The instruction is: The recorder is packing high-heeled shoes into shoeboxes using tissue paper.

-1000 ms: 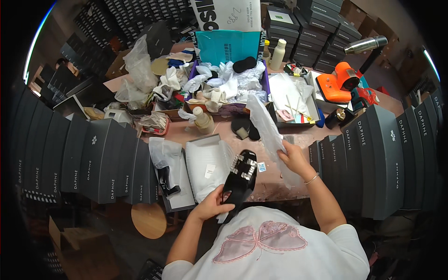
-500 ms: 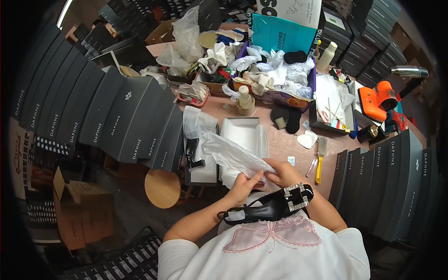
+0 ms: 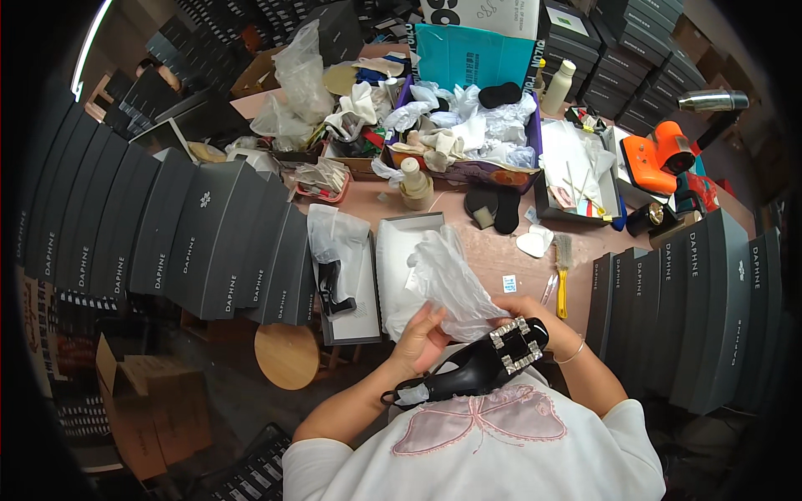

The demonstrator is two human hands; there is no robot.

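A thin, see-through white bag point(image 3: 455, 280) is spread in front of me, its near end crumpled between my hands. My right hand point(image 3: 520, 311) grips its right edge. At the bag's left edge is my left hand point(image 3: 420, 336), fingers apart and close against the plastic. A black slingback shoe point(image 3: 468, 371) with a square rhinestone buckle lies across my front below both hands, its heel strap wrapped in clear film. To the left, a shoe box point(image 3: 351, 326) holds another black shoe point(image 3: 334, 288) and a white bag. An open box part with white lining point(image 3: 393, 250) stands beside it.
Dark shoe boxes rise in rows at left point(image 3: 200, 242) and right point(image 3: 702, 317). A yellow-handled brush point(image 3: 561, 284), black pads point(image 3: 493, 207) and a capped bottle point(image 3: 416, 185) lie or stand on the table. Behind is a purple box point(image 3: 535, 150) full of crumpled wrapping. A stool point(image 3: 286, 356) stands lower left.
My hands have drawn apart, and the bag between them has spread and bunched up toward the right. The left hand's fingers have loosened. The whole view has shifted slightly.
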